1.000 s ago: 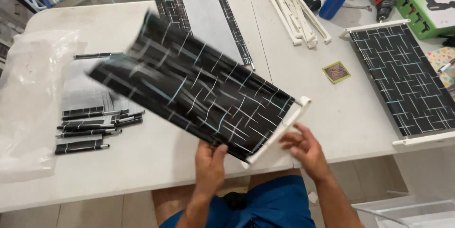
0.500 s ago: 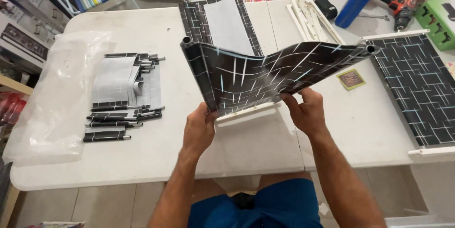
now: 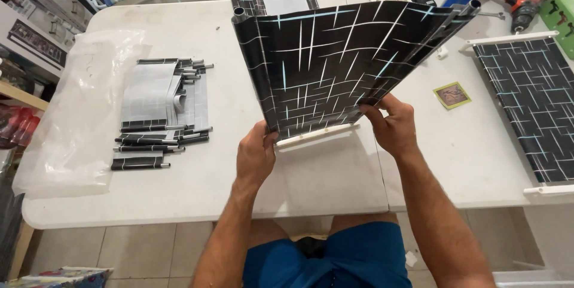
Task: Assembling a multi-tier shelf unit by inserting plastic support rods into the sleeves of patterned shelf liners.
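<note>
While both hands lift it clear of the white worktop (image 3: 197, 198), the black patterned fabric panel (image 3: 335, 61) stands raised and spread wide, apparently so its face can be seen. The left hand (image 3: 256, 155) pinches the near left corner, fingers closed on the cloth just above a white plastic rail (image 3: 317, 134) that runs along the lower edge; the right hand (image 3: 391, 125) clamps the near right corner likewise. Left of the hands lies a stack of folded panels (image 3: 158, 111) with dark rods poking out, beside a clear plastic bag (image 3: 78, 108). To the right a second matching panel (image 3: 532, 102) lies flat, and a small square card (image 3: 452, 95) sits between. Farther off, the raised panel hides much of the worktop's middle; a red cordless drill (image 3: 523, 1) rests at the far right corner.
</note>
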